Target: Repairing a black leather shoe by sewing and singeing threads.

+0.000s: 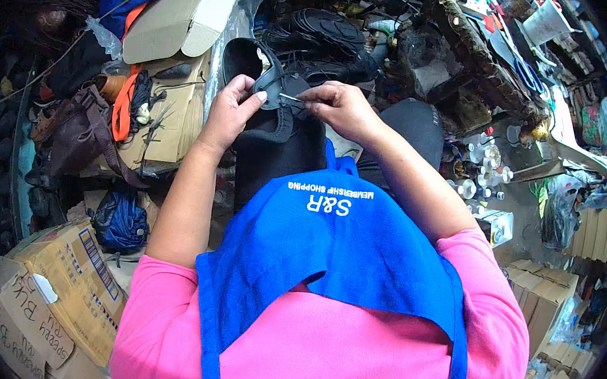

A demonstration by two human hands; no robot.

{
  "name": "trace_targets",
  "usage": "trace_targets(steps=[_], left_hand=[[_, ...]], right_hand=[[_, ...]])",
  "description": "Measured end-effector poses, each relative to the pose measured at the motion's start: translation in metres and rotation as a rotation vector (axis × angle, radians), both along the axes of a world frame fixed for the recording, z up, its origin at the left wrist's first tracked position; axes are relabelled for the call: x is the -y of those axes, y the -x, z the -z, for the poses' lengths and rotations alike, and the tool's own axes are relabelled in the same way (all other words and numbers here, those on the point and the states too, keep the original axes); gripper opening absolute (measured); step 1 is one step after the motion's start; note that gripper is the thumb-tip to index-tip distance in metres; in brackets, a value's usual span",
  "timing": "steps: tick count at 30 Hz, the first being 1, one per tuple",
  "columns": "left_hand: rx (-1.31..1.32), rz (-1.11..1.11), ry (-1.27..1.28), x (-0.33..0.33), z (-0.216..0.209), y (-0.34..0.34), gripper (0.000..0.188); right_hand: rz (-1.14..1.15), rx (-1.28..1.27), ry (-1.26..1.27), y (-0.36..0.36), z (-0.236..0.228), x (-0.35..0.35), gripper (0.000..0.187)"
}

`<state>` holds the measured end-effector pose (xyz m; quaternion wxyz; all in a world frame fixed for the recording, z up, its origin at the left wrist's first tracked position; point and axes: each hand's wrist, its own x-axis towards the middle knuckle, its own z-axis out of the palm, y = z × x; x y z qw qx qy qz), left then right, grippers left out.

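Note:
My left hand point(231, 109) grips the side of a black shoe point(273, 78), thumb on its outer surface. The shoe rests above my lap, with its dark opening toward the far left. Between the fingertips of my right hand point(343, 110) is a thin metal needle-like tool point(291, 98), pointing left. Its tip meets the shoe's edge near my left thumb; whether it has gone through the material I cannot tell. The palm side of my right hand is hidden.
Left of the shoe lie flattened cardboard point(161, 130) and an orange strap point(122, 105). Black soles point(324, 36) are piled beyond it. A cluttered wooden bench point(487, 75) stands at the far right, small bottles point(487, 158) below it. A yellow carton point(75, 278) sits near left.

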<state>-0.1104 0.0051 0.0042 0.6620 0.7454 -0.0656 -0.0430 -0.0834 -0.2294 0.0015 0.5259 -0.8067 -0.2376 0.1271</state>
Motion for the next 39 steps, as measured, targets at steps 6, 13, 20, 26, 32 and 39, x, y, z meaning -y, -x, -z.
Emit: trace_targets(steps=[6,13,20,26,32,39], left_hand=[[0.028,-0.037,-0.041,-0.004,0.000,-0.001,0.008],[0.040,-0.023,-0.048,-0.001,-0.003,0.002,0.009],[0.037,0.005,-0.052,-0.006,0.000,0.007,0.023],[0.229,0.070,-0.243,-0.007,-0.008,0.007,0.038],[0.144,0.136,-0.310,-0.003,-0.018,0.005,0.042],[0.147,0.232,-0.434,0.000,-0.026,-0.005,0.042]], right_hand=[[-0.025,0.031,0.095,-0.003,0.000,-0.007,0.021],[-0.001,0.036,0.130,-0.001,-0.008,-0.011,0.021],[-0.029,0.034,0.183,0.000,-0.012,-0.008,0.022],[-0.029,-0.064,0.087,-0.002,-0.006,-0.004,0.030],[-0.010,-0.075,0.076,-0.005,-0.001,-0.007,0.029],[0.019,0.022,0.094,-0.010,0.004,-0.018,0.020]])
